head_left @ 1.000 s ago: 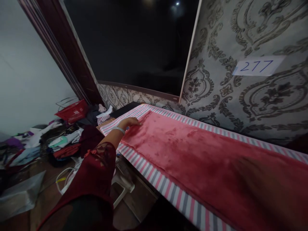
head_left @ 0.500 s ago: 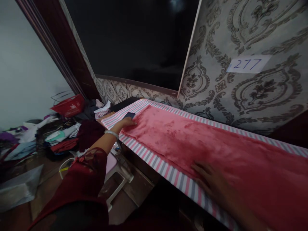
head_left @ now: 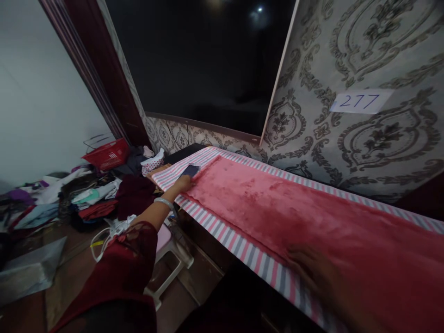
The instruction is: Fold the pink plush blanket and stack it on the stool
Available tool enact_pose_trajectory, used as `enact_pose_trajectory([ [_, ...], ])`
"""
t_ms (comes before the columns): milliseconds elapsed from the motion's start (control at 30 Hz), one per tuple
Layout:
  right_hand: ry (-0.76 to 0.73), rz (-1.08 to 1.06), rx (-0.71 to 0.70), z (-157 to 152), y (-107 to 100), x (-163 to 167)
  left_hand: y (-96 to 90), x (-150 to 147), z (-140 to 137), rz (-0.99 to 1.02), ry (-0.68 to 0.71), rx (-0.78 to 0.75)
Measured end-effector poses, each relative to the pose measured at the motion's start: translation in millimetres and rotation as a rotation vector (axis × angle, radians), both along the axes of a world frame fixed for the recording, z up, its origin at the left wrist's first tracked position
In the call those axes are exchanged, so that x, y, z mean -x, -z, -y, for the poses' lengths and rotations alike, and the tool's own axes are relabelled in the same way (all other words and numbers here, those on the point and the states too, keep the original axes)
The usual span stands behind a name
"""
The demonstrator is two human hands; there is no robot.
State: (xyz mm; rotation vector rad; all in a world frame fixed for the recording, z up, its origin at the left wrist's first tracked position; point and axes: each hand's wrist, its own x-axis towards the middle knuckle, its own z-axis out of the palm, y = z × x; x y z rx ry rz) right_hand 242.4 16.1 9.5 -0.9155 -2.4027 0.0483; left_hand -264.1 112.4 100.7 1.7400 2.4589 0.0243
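Observation:
A long pink-red plush cloth (head_left: 249, 199) lies spread over a board with a pink, grey and white striped cover (head_left: 225, 233). My left hand (head_left: 183, 184) is at the cloth's far left edge, beside a flat dark rectangular object (head_left: 191, 170) that looks like a phone. Its fingers are small and unclear, so whether they grip the cloth edge or that object does not show. On the near edge of the cloth, my right hand (head_left: 317, 268) rests palm down with fingers stretched out, holding nothing; the hand is in shadow.
Piles of clothes (head_left: 93, 199) and a red basket (head_left: 107, 155) lie on the left. Below the board stands a stool (head_left: 173, 259), with a clear plastic box (head_left: 33, 268) on the floor. A large screen (head_left: 204, 64) hangs behind the board.
My left hand has drawn back slightly to the left, uncovering more of the dark rectangular object. My right hand stays on the cloth's near edge. The view has shifted a little.

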Motion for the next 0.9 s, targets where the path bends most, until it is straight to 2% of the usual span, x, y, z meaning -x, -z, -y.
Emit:
enact_pose_trajectory([
  [100,0.019,-0.024,0.012,-11.5,-16.9,2.9,0.6,-4.2,5.5,-0.050,-0.026,0.016],
  [200,0.061,-0.087,0.008,-30.3,-20.8,12.2,6.5,-16.3,16.4,-0.095,-0.031,-0.016],
  [367,0.094,-0.202,0.155,-46.7,4.3,28.1,21.9,-39.8,33.9,-0.132,0.029,-0.096],
  [500,0.105,-0.238,0.243,-47.1,17.2,28.5,22.7,-39.5,35.3,-0.133,0.094,-0.117],
  [700,0.108,-0.244,0.266,-48.1,18.9,25.0,12.3,-25.4,20.2,-0.111,0.167,-0.109],
  [900,0.117,-0.273,0.266,-50.3,31.2,21.4,12.3,-18.5,6.2,-0.070,0.209,-0.064],
])
